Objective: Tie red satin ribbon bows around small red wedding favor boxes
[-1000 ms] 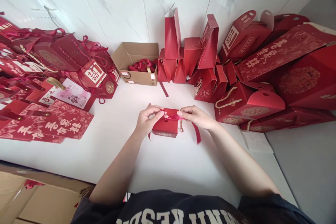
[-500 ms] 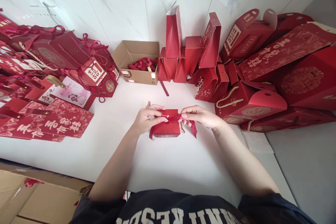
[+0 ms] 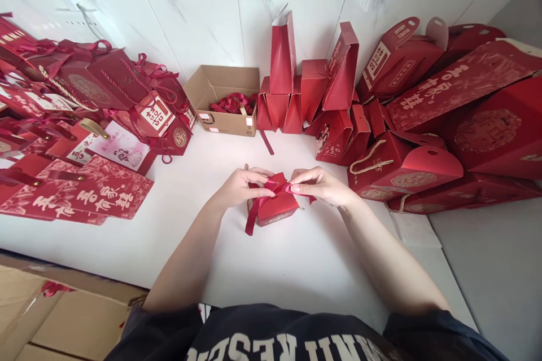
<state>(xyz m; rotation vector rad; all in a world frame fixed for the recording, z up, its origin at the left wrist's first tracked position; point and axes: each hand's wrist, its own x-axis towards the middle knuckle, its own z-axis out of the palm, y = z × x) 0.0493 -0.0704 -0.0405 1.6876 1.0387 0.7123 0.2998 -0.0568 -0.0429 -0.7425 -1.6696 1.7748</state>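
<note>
A small red gift box [image 3: 277,214] with gold rope at its sides sits on the white table in front of me. Across its top runs a dark red ribbon [image 3: 252,219], one tail hanging down over the box's left front side. My left hand [image 3: 249,186] pinches the ribbon at the left of the box top. From the other side my right hand [image 3: 314,185] pinches it between thumb and forefinger, near the middle of a loop or crossing. Whether a knot lies under the fingers, I cannot tell.
An open cardboard box [image 3: 228,124] holding red ribbon stands at the back. Stacked red gift boxes [image 3: 417,166] crowd the right side, with several upright ones behind. Red gift bags [image 3: 112,192] and boxes fill the left. A ribbon strip [image 3: 266,142] lies near the cardboard box.
The small gift box has turned and shifted slightly right. Both hands still pinch the ribbon, now drawn closer together, and its left tail hangs farther forward.
</note>
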